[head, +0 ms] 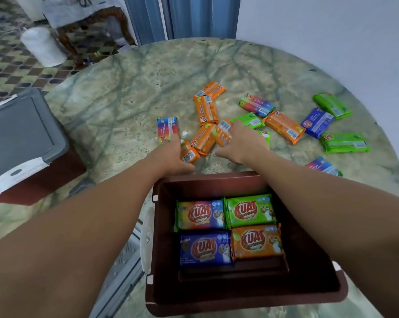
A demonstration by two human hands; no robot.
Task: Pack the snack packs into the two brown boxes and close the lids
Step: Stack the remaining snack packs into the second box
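An open brown box [313,281] sits at the table's near edge with several snack packs laid flat inside: rainbow [199,214], green [249,210], blue [205,249], orange [257,241]. Beyond it my left hand [171,154] grips an orange pack [189,153], its fingers also touching a rainbow pack [167,129]. My right hand [242,141] grips another orange pack [222,131]. Several loose packs lie scattered further out, orange [283,126], green [344,142] and blue [316,122]. A second brown box [40,180] with a grey lid [19,131] on it stands at the left.
The round marble table [115,95] drops off at the left to a tiled floor. A grey lid [122,269] lies left of the open box. A white roll [43,45] and a wooden chair [90,26] stand on the floor behind. A wall is at the right.
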